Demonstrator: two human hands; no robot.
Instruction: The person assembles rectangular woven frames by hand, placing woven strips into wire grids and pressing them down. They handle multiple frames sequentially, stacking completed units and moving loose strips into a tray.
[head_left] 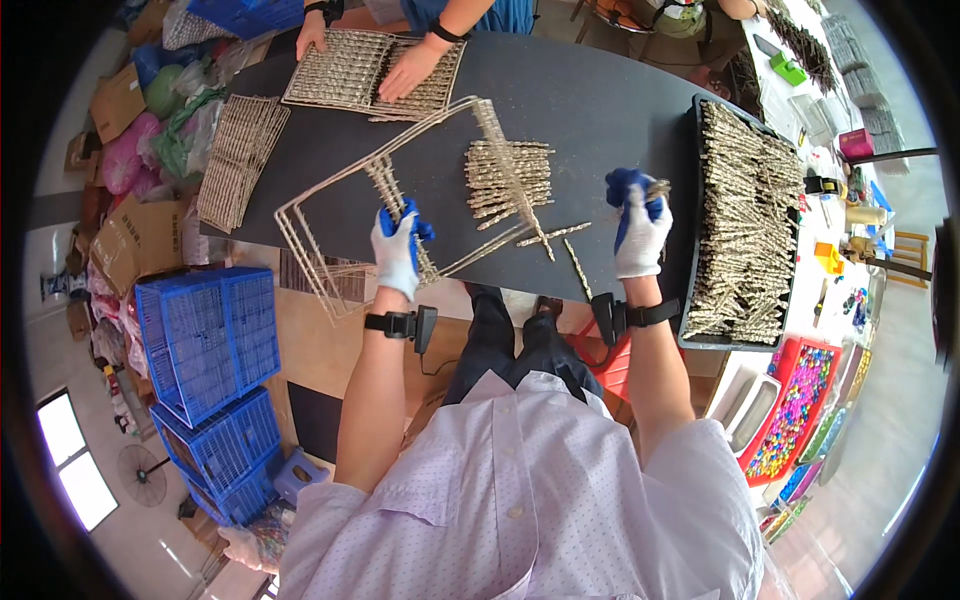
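Observation:
My left hand (398, 250), in a white and blue glove, is closed around the beaded bar of an open rectangular wire frame (490, 122), tilted above the near part of the dark table. My right hand (638, 235), gloved alike, is closed with the ends of a few metallic beaded strips (658, 188) showing at its fingers. Between the hands lies a pile of beaded strips (508, 180), partly behind the frame. Loose strips (576, 268) rest near the table's front edge. Right of my right hand stands a black tray (690, 250) heaped with more strips.
Across the table (600, 100), another person's hands (412, 70) press on beaded panels (335, 70). A stack of panels (240, 160) lies at the left. Blue crates (210, 330) stand on the floor at left; a red tray (830, 348) of colored beads sits at right.

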